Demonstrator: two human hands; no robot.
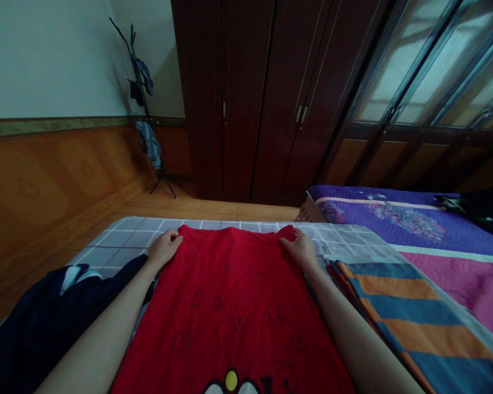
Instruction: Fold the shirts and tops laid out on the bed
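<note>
A red printed garment, which looks like a T-shirt, lies spread before me with its far edge stretched between both hands. My left hand pinches the far left corner. At the far right corner, my right hand grips the cloth between thumb and fingers. Dark line prints dot the fabric, and part of a cartoon figure with a yellow oval shows at the bottom of the view. The near end of the garment runs out of the picture.
Under the garment is a grey checked cover. Dark navy clothing lies at left, folded orange-and-blue striped cloth at right. Beyond are a purple-covered bed, a dark wardrobe and a coat stand.
</note>
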